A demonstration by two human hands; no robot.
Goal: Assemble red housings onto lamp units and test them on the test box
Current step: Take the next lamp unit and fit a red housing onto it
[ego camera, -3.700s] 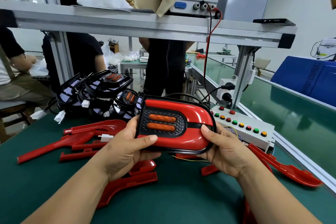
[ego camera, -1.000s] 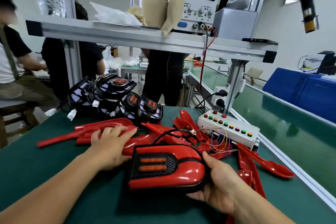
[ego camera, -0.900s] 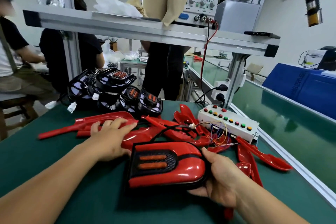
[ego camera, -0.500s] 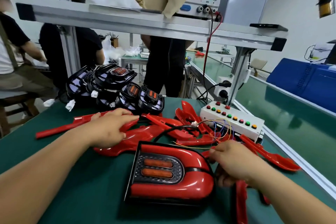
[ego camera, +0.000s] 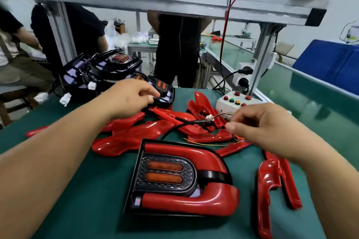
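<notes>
The assembled lamp unit (ego camera: 180, 178) in its red housing lies flat on the green mat in front of me, free of both hands. Its black cable (ego camera: 186, 125) runs back to a white connector (ego camera: 209, 117). My right hand (ego camera: 260, 128) pinches the thin coloured wires beside that connector, just in front of the white test box (ego camera: 231, 103) with coloured buttons. My left hand (ego camera: 130, 98) reaches over loose red housings (ego camera: 139, 132) and touches a bare black lamp unit (ego camera: 162, 91), its fingers lightly curled at the unit's near edge.
A pile of black lamp units (ego camera: 101, 72) sits at the back left. More red housings (ego camera: 272, 184) lie at the right. A metal shelf (ego camera: 174, 0) with a power supply overhangs the bench. A person (ego camera: 176, 44) stands behind it; a conveyor (ego camera: 310, 99) runs on the right.
The right hand let go of the assembled lamp, which now lies on the mat, and moved up to the wires. The left hand left the red housings and reached back to a black lamp unit.
</notes>
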